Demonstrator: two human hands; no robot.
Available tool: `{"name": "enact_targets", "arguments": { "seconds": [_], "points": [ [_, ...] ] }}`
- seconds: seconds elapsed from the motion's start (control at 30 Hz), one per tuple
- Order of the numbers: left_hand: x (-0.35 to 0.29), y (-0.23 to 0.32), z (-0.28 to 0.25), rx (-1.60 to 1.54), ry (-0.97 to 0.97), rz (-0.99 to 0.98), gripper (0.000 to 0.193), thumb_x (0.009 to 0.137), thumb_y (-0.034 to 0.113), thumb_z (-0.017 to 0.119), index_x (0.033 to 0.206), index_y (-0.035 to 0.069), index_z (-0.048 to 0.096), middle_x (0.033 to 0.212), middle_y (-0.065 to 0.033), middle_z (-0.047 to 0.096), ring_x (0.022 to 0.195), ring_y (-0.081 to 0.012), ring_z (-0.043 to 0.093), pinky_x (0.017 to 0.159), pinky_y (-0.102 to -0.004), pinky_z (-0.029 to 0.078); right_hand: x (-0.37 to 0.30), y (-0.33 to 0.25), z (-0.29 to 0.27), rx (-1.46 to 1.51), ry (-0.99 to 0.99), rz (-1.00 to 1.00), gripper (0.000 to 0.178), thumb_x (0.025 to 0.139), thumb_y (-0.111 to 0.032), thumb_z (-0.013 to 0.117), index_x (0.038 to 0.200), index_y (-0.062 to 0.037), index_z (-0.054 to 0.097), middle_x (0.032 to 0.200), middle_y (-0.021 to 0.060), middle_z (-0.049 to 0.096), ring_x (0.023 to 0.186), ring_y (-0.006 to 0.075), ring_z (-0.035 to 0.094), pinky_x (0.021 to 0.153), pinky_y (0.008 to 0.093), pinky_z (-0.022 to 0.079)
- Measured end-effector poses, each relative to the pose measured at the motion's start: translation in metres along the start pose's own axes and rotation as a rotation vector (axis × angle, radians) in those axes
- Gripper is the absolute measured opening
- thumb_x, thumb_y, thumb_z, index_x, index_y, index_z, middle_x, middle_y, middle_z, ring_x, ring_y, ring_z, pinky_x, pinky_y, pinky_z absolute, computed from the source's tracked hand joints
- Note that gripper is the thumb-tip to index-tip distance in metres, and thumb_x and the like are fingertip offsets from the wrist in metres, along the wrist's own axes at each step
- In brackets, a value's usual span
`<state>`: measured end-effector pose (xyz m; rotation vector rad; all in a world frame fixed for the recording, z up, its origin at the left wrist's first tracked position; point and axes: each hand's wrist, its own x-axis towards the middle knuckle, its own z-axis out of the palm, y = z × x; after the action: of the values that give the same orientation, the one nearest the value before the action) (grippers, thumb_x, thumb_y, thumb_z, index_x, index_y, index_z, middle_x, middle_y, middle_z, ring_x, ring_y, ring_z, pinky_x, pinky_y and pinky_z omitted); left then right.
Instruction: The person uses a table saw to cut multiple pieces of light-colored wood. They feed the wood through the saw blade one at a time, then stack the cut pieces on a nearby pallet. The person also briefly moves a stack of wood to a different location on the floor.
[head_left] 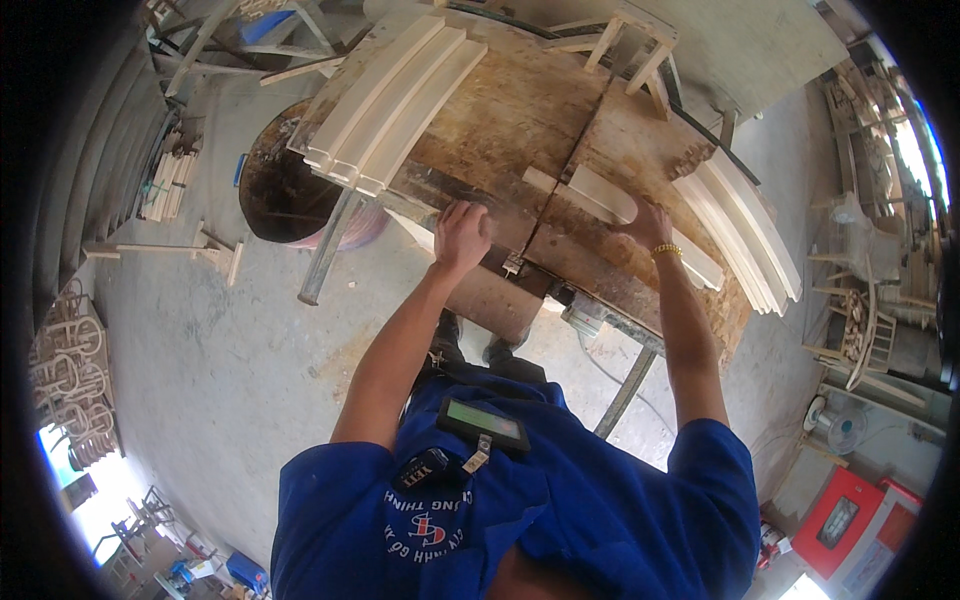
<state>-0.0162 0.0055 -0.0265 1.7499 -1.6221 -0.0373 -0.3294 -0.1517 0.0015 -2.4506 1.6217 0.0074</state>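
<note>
Holds the left hand (463,235) at the near edge of the brown table (510,110), back of the hand upward, fingers curled inward — impossible to make out anything pinched inside. Has the right hand (648,225) farther along, over the tabletop, thumb and fingers wrapped about the rounded end of a pale wooden block (600,193). Block flat on the table, reaching from the right hand outward and toward the left hand's side. Wears a gold-coloured bracelet (667,249) on the right wrist.

Between the hands, a dark gap (575,150) across the tabletop, and past it, near the block's far end, a short wooden strip (539,180). Just beside the right wrist, another pale board (704,268), partly hidden by the arm. To the right of the right hand, a row of long curved boards (745,235); beyond the left hand and to its left, a second row of curved strips (390,110). Farther left of the left hand, past the table's side, a big round tub (290,190). Well beyond both hands, at the far side, a wooden stand (650,60). Below the hands — a blue shirt (620,480) with a small dark gadget (483,424) at the chest.
</note>
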Motion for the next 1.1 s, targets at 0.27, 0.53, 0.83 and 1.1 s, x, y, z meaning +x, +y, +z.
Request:
{"name": "enact_targets", "arguments": {
  "seconds": [0.27, 0.53, 0.83, 1.1],
  "points": [
    [0.002, -0.001, 0.0, -0.012, -0.001, 0.006, 0.008, 0.073, 0.01, 0.064, 0.08, 0.006, 0.063, 0.08, -0.012, 0.061, 0.08, -0.0323, 0.06, 0.072, -0.0433, 0.048, 0.002, 0.002, 0.001, 0.003, -0.004, 0.003, 0.087, 0.054, -0.045, 0.085, 0.127, -0.0111, 0.052, 0.111, 0.0124, 0.063, 0.105, 0.0302, 0.059, 0.09, 0.043, 0.045],
    [0.0, -0.001, -0.004, 0.0, -0.019, -0.004, 0.008, 0.074, 0.009, 0.063, 0.081, 0.005, 0.063, 0.081, -0.0128, 0.061, 0.079, -0.0327, 0.06, 0.072, -0.0429, 0.049, 0.002, -0.006, -0.002, 0.016, -0.04, 0.025, 0.087, 0.054, -0.044, 0.085, 0.128, -0.012, 0.051, 0.114, 0.0124, 0.062, 0.106, 0.0312, 0.058, 0.091, 0.0426, 0.045],
    [0.0, 0.002, -0.003, 0.0, -0.044, -0.044, 0.01, 0.076, 0.011, 0.062, 0.084, 0.005, 0.063, 0.084, -0.0135, 0.061, 0.083, -0.0337, 0.059, 0.076, -0.0436, 0.047, 0.005, 0.003, 0.006, -0.031, -0.023, 0.016, 0.091, 0.054, -0.052, 0.082, 0.129, -0.0118, 0.051, 0.115, 0.0135, 0.062, 0.108, 0.0327, 0.057, 0.091, 0.0441, 0.045],
    [0.001, -0.003, -0.007, 0.006, -0.143, -0.05, 0.013, 0.076, 0.011, 0.061, 0.088, 0.005, 0.062, 0.089, -0.0151, 0.06, 0.088, -0.0353, 0.057, 0.079, -0.045, 0.045, 0.005, -0.006, 0.003, -0.016, -0.019, 0.039, 0.094, 0.053, -0.059, 0.08, 0.128, -0.0098, 0.051, 0.117, 0.0147, 0.061, 0.107, 0.0332, 0.057, 0.092, 0.0448, 0.044]
  ]
}}
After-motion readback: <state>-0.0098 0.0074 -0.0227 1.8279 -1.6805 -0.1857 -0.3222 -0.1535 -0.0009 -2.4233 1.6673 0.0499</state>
